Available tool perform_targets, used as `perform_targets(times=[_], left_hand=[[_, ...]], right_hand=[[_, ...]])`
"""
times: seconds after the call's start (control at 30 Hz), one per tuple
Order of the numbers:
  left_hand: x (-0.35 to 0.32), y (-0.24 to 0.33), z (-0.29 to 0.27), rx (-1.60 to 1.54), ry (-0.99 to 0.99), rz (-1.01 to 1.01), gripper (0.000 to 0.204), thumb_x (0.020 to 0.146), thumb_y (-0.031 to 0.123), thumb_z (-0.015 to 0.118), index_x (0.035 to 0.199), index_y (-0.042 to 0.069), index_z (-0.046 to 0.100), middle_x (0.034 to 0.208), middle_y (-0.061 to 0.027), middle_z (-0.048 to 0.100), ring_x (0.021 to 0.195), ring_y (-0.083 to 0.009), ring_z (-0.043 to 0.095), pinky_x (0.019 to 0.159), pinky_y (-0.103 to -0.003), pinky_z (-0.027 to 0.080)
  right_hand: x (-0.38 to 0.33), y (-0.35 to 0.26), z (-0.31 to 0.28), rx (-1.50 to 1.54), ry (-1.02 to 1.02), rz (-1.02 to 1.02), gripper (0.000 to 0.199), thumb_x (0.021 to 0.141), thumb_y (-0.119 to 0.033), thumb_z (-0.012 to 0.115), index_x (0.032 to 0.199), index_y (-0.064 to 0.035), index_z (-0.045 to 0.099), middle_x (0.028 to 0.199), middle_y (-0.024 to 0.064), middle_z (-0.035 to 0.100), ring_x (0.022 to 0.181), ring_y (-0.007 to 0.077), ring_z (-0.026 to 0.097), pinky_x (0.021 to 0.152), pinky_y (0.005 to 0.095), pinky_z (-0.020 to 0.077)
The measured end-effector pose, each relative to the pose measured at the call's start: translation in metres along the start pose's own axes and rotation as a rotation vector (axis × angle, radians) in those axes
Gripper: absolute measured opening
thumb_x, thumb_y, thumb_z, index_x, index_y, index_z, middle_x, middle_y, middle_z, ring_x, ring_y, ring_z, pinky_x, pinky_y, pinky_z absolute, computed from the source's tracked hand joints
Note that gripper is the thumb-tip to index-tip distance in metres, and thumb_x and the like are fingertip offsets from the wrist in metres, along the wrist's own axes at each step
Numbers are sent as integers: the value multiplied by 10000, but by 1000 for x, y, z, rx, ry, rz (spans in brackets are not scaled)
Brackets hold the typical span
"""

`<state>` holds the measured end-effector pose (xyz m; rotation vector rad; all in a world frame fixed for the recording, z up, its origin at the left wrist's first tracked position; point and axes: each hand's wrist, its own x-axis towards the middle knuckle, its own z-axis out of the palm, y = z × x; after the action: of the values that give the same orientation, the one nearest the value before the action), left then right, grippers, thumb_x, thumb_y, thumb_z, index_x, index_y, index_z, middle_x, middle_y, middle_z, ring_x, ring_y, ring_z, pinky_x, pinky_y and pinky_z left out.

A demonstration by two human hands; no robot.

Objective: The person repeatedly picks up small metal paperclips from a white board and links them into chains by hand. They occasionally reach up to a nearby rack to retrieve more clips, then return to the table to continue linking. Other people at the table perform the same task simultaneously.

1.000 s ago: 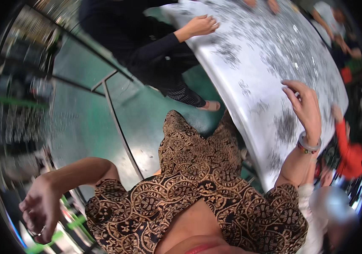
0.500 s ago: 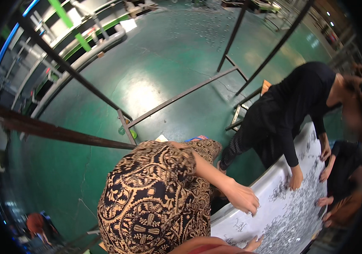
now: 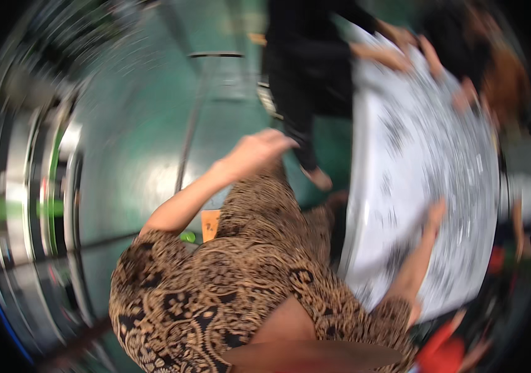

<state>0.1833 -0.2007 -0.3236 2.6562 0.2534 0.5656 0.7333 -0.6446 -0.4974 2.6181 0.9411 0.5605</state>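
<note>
My left hand (image 3: pixel 259 151) is raised over my patterned lap, to the left of the white-topped table (image 3: pixel 360 180) and apart from it. Its fingers point to the right but are smeared by motion, and I see nothing I can name in them. My right forearm reaches over the table, with my right hand (image 3: pixel 437 214) at the many small dark pieces (image 3: pixel 461 180) spread on the white surface. Blur hides how its fingers are set and whether they hold a piece. What the small pieces are cannot be made out.
A co-worker in black (image 3: pixel 309 56) stands at the table's far side, hands over it. Other people's hands (image 3: pixel 464 96) are at its far right edge. A person in red (image 3: pixel 445 351) is at lower right. An orange-brown board (image 3: pixel 210 224) shows beside my left arm.
The whole view has swung toward the table and blurred. My left hand has drawn back from over the table to above my lap. My right hand now reaches farther out over the pieces.
</note>
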Motion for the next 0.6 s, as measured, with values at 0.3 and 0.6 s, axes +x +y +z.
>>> perform_targets(times=[0.3,0.6], left_hand=[[114,13,61,-417,-48,-24,165,839,69,617,991,21,660,869,-128,634,787,-258,634,709,-330,494],[255,1,186,-101,-318,492,95,768,41,548,837,23,611,870,-202,585,906,-367,551,831,-441,455]], right_hand=[[24,-75,-175,2004,436,1130,306,833,-12,554,1126,70,590,1018,130,644,778,171,606,720,312,517],[-103,-259,-310,1308,169,12,197,871,-164,542,919,12,616,874,139,598,747,310,568,729,419,469]])
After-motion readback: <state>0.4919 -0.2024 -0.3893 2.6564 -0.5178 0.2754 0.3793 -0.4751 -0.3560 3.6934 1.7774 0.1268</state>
